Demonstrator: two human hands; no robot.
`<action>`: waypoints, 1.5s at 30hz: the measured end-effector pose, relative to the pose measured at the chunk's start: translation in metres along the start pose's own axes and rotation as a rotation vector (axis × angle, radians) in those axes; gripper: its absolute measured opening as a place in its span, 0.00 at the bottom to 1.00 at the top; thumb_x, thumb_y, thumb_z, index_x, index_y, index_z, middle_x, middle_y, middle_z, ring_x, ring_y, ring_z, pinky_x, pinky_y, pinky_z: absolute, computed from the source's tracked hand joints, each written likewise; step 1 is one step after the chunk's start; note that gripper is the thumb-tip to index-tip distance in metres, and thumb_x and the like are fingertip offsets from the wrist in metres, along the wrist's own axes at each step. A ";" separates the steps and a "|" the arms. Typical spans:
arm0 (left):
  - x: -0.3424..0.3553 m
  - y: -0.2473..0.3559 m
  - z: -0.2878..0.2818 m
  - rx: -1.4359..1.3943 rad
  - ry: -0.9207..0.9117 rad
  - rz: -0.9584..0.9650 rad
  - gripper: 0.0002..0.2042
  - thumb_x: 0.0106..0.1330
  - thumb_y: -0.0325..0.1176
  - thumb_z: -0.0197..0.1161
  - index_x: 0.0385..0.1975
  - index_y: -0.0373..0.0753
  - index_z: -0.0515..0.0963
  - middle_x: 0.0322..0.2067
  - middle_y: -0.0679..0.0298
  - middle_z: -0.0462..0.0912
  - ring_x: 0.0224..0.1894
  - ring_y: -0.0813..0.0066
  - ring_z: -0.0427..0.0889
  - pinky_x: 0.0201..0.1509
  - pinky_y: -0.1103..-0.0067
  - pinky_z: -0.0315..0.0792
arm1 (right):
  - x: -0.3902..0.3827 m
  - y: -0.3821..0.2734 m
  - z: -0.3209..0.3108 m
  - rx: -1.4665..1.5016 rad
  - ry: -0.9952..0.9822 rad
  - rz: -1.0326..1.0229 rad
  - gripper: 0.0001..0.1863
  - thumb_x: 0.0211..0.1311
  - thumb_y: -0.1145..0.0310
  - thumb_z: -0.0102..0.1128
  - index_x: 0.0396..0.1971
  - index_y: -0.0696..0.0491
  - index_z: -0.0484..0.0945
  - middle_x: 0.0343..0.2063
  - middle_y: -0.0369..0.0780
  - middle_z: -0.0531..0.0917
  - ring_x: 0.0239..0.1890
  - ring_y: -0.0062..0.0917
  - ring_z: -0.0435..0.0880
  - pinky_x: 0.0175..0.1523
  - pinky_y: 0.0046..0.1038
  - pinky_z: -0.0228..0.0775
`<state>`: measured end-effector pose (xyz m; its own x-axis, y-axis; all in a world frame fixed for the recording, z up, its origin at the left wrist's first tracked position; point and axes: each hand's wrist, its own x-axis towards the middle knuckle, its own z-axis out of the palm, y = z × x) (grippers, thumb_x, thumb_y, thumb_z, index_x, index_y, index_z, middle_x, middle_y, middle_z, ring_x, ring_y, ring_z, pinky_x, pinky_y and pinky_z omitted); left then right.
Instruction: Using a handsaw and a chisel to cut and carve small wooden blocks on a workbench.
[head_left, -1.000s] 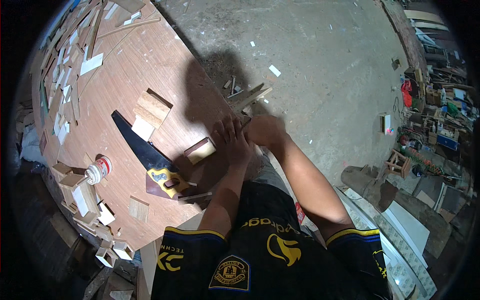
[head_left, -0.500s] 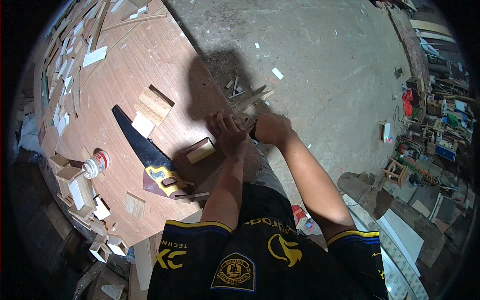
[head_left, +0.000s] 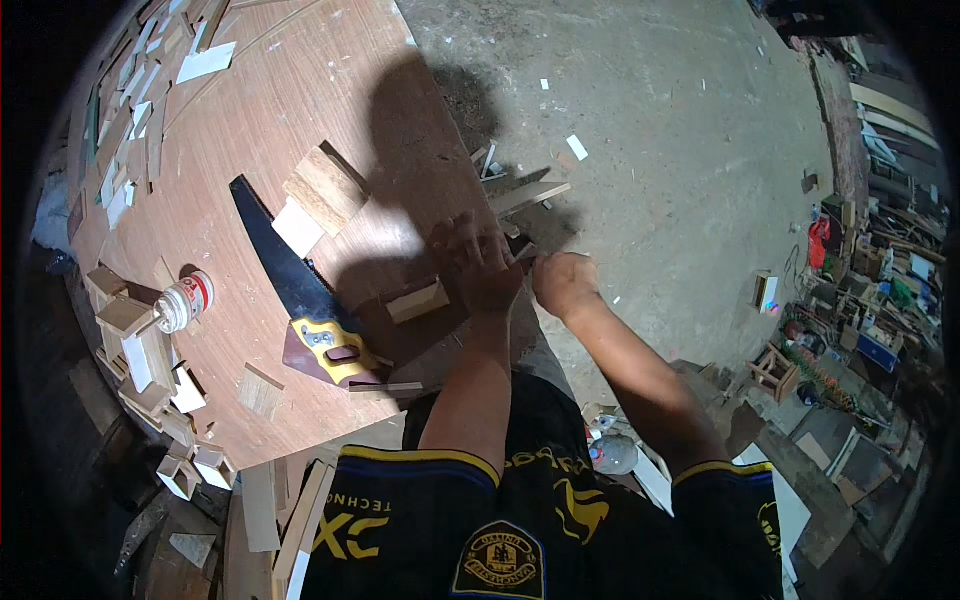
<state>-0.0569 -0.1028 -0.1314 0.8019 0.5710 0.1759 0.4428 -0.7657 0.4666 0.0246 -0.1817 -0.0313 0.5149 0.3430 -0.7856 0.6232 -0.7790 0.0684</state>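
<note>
My left hand (head_left: 485, 275) lies palm down at the table's edge in shadow, fingers spread, touching a narrow piece there that is hard to make out. Just to its right, my right hand (head_left: 566, 285) is closed around something I cannot make out, near a short light stick and a dark shape. A small wooden block (head_left: 418, 301) lies left of my left hand. Farther left are a handsaw (head_left: 282, 270) with a black blade and yellow handle, and wooden blocks with a white piece (head_left: 320, 195).
The wooden tabletop (head_left: 250, 120) carries scattered offcuts, a white tub (head_left: 184, 305) and small wooden boxes (head_left: 140, 350) at left. Wood scraps (head_left: 532, 198) lie on the concrete floor (head_left: 680, 170) beyond the edge. Piled materials and clutter (head_left: 880, 290) line the right side.
My view has shifted slightly. My right fist has drawn a little apart from my left hand, to the right. The left hand stays at the table's edge with fingers spread.
</note>
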 end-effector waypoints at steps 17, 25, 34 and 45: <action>-0.009 -0.005 0.013 0.026 -0.079 0.029 0.09 0.53 0.38 0.59 0.32 0.48 0.80 0.59 0.55 0.70 0.64 0.50 0.65 0.64 0.55 0.59 | -0.030 0.010 -0.018 0.063 0.078 -0.009 0.13 0.61 0.67 0.47 0.38 0.54 0.79 0.29 0.49 0.85 0.36 0.43 0.85 0.40 0.40 0.77; -0.011 -0.007 0.018 -0.028 -0.059 0.083 0.10 0.53 0.39 0.56 0.31 0.46 0.80 0.61 0.56 0.68 0.62 0.48 0.67 0.62 0.51 0.60 | -0.037 0.013 -0.007 0.074 0.155 0.000 0.14 0.64 0.67 0.44 0.36 0.56 0.79 0.28 0.48 0.85 0.32 0.41 0.86 0.34 0.38 0.78; -0.009 -0.006 0.017 0.032 -0.067 0.075 0.10 0.54 0.38 0.54 0.32 0.48 0.80 0.61 0.56 0.68 0.67 0.48 0.62 0.67 0.51 0.55 | -0.044 0.017 0.006 0.134 0.142 0.096 0.15 0.63 0.64 0.51 0.48 0.46 0.77 0.27 0.49 0.84 0.32 0.42 0.86 0.36 0.44 0.77; -0.015 -0.003 0.023 -0.084 -0.086 0.019 0.06 0.59 0.37 0.60 0.31 0.45 0.79 0.60 0.60 0.70 0.69 0.45 0.59 0.69 0.43 0.46 | -0.047 0.000 0.015 0.104 0.190 0.121 0.14 0.63 0.63 0.49 0.43 0.54 0.79 0.24 0.49 0.84 0.27 0.43 0.85 0.33 0.43 0.76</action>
<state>-0.0607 -0.1156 -0.1550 0.8429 0.5262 0.1122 0.3947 -0.7466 0.5355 -0.0081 -0.2056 -0.0037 0.6898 0.3286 -0.6452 0.4912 -0.8670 0.0835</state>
